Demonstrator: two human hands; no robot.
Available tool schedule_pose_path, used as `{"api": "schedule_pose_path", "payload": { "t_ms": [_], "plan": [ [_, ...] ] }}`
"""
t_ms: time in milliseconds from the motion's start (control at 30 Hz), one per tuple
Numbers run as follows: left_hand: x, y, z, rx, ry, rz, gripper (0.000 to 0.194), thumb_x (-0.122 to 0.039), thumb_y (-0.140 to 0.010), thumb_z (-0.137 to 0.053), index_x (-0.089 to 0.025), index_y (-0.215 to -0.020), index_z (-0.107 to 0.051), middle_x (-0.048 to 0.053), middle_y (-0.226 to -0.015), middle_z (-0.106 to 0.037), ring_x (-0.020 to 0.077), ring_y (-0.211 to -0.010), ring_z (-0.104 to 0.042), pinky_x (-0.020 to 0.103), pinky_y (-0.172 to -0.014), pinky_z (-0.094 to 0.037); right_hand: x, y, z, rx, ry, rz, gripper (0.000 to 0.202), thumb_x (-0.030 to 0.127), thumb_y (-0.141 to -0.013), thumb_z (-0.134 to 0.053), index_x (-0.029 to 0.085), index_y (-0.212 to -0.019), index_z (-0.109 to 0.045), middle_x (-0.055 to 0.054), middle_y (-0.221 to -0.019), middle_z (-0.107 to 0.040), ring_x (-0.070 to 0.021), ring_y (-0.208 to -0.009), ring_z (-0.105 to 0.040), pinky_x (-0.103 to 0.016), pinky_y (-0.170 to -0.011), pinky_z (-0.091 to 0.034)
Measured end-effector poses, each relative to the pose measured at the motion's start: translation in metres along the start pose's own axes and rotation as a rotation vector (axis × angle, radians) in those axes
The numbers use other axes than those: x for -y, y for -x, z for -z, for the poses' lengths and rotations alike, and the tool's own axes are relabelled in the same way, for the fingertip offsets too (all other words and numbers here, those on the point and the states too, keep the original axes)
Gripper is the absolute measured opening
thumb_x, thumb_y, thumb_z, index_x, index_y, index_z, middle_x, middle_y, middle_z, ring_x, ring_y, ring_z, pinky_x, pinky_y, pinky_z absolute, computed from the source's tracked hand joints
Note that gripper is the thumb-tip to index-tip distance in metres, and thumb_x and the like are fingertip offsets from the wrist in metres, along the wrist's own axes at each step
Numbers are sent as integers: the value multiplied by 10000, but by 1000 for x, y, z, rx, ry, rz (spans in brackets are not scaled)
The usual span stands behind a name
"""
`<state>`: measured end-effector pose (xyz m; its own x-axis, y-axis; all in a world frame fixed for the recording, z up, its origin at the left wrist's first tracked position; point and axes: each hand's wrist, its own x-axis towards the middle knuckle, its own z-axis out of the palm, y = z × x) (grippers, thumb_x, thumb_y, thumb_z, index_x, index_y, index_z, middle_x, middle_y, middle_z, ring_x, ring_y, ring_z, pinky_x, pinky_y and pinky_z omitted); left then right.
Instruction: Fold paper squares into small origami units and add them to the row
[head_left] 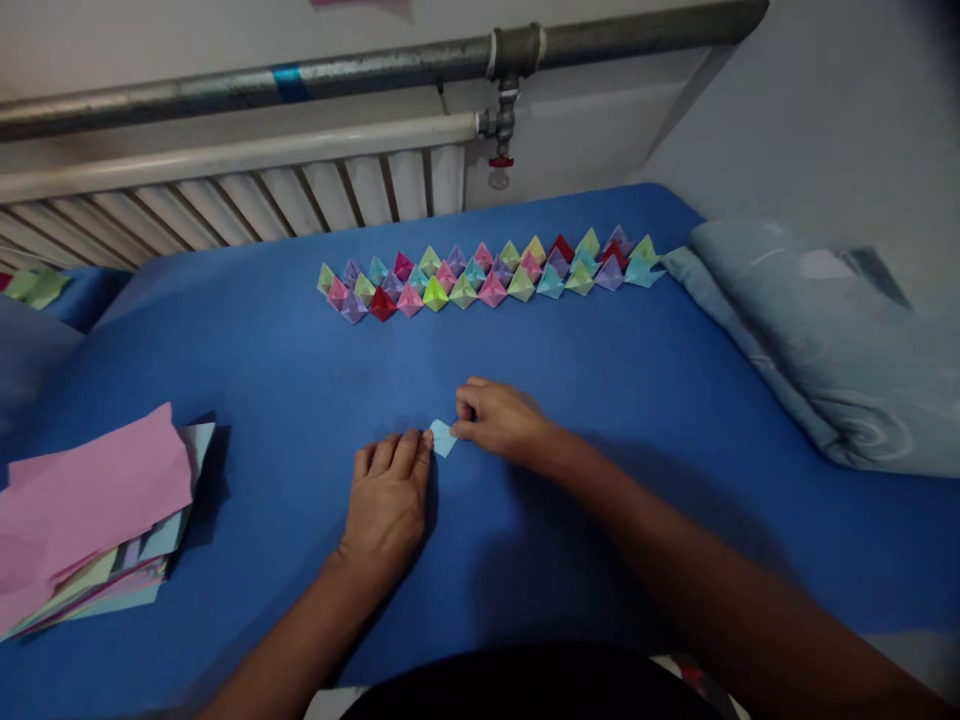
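Clearly, the flat left hand and curled right hand, grip unclear, touch a pale-blue paper.

**Dim light, soft shadows, smeared right side**

The light is low and muted. Soft shadows spread over the flat blue surface around the bare right arm; a darker one edges the pile of pink and pastel paper sheets. The round grey metal pipe has a dull sheen. Fine detail on the small pale-blue paper square is faint. The pale blue-green patterned blanket looks smeared, and the far right corner darkens.
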<state>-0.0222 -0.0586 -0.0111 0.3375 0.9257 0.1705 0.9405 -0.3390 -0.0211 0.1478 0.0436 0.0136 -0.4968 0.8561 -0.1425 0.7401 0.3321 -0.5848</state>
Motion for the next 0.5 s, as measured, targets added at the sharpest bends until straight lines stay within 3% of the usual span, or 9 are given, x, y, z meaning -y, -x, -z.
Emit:
{"api": "schedule_pose_path", "payload": {
  "t_ms": [367, 500],
  "plan": [
    [-18, 0, 3, -8, -71, 107, 450, -51, -896, -358, -152, -1277, -577, 153, -1217, -622, 269, -1039, -567, 437, -830, -475, 6, 10, 8, -10, 4, 79, 80, 150, -782, -600, 184, -718, -567, 4, -816, -580, -104, -647, -491, -233, -567, -323],
    [-27, -4, 5, -59, -20, 194, 350, -101, -912, -418, -177, -1184, -625, 120, -1157, -645, 261, -1002, -597, 436, -796, -508, 33, 43, 32, -42, -94, 197, 87, 119, -815, -565, 193, -834, -607, 3, -848, -615, -104, -708, -553, -220, -638, -416]
  ]
}}
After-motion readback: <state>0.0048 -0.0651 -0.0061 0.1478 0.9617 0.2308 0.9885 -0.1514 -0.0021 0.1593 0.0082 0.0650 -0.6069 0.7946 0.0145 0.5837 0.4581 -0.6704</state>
